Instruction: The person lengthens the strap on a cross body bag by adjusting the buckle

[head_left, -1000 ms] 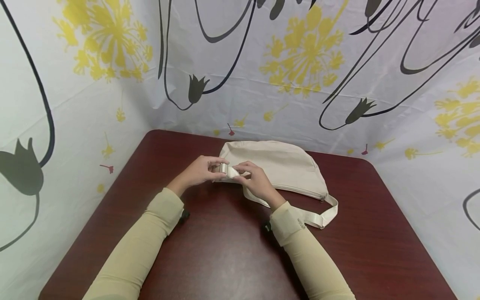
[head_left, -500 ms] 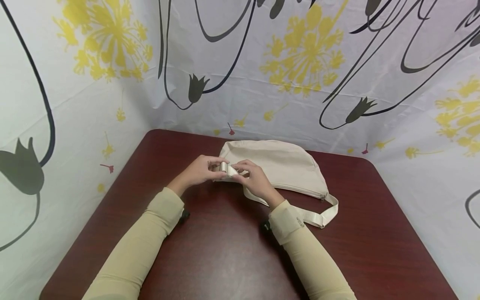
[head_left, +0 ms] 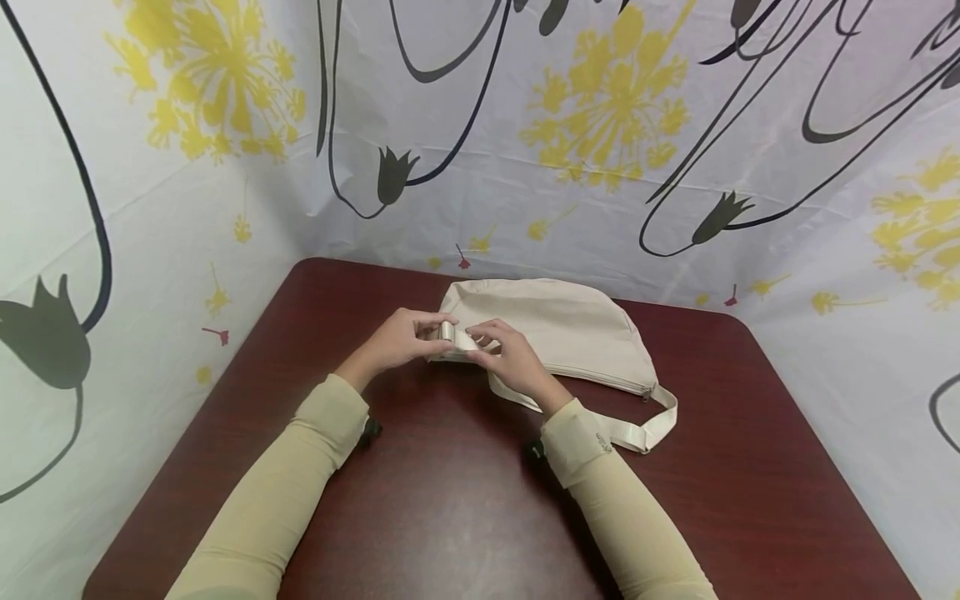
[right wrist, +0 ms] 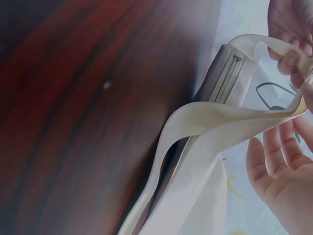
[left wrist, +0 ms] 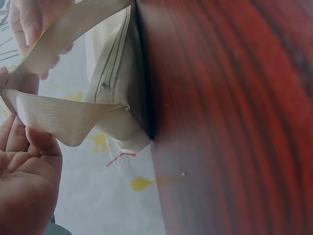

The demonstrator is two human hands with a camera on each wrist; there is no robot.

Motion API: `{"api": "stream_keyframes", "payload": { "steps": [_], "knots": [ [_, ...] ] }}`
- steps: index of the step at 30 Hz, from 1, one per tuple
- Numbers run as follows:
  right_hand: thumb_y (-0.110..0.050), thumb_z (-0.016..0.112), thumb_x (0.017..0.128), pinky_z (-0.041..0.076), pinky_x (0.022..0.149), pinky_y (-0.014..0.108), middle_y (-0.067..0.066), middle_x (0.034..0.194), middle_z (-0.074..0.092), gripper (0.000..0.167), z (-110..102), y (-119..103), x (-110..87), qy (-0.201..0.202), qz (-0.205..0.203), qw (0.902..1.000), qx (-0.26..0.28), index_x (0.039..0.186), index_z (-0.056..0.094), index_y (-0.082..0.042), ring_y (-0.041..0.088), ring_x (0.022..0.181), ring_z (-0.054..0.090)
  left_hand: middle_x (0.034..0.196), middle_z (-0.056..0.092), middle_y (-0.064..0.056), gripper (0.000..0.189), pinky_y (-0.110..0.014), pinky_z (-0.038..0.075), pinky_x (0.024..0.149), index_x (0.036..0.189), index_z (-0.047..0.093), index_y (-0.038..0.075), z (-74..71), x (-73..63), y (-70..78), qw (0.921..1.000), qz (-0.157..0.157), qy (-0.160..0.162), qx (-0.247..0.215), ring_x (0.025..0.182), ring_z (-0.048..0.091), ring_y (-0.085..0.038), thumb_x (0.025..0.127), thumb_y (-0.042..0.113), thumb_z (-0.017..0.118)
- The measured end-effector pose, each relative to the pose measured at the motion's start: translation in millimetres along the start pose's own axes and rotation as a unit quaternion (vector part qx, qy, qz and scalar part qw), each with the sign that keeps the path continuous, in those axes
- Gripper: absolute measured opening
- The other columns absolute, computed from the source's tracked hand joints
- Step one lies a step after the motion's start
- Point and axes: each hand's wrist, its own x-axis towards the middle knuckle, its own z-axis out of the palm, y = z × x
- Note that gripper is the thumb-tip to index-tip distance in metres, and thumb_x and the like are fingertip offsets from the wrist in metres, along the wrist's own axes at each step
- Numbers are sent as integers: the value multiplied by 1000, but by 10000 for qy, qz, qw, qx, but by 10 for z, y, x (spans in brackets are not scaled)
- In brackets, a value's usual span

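Observation:
A cream crescent-shaped shoulder bag [head_left: 562, 329] lies on the table, its zipper [left wrist: 111, 68] along the near edge. My left hand [head_left: 397, 340] pinches the strap at a pale, shiny slider [head_left: 447, 332] in front of the bag's left end. Just to the right, the fingers of my right hand [head_left: 513, 358] pinch the same cream strap [left wrist: 58, 117]. In the left wrist view the strap rises in a loop from the bag's corner to the fingers. The right wrist view shows a longer length running from the hands down along the bag. Fingers partly hide the slider.
The dark red table [head_left: 420, 500] reaches out on all sides of the bag. A white patterned cloth [head_left: 480, 125] hangs behind the table and along both sides. At the bag's right end, a bend of strap [head_left: 660, 421] lies on the tabletop.

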Motion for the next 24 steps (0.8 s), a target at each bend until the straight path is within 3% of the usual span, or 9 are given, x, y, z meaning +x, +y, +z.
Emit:
{"api": "stream_keyframes", "payload": {
  "steps": [4,7,14,24],
  "knots": [
    [-12,74,95,56,87,39,12,122,64,33,-23,48,-12,-13,77,9999,-67,126,69,-2,26,103,63,81,65,-29,45,-27,45,62,133,66,2,0,61,-161,10000,-13,36,-89,72,57,-49,91,14,78],
    [-13,74,94,55,90,42,11,119,66,33,-42,97,-21,-52,223,9997,35,125,69,-3,27,104,64,81,66,-27,47,-28,45,63,134,66,5,-5,77,-221,9999,28,10,-134,75,58,-51,90,18,79],
    [-13,73,95,53,93,44,8,115,66,28,-89,167,-33,-227,526,9976,396,122,70,-6,25,103,64,81,69,-21,47,-30,49,64,132,68,9,-8,70,-228,9998,5,-23,-211,74,63,-42,89,22,81],
    [-14,78,91,53,88,43,4,110,67,24,-101,149,-51,-29,316,9992,251,113,75,-9,22,98,61,77,66,-7,43,-28,46,62,129,71,12,-2,76,-222,10000,68,27,-37,66,54,-19,89,23,81]
  ]
}}
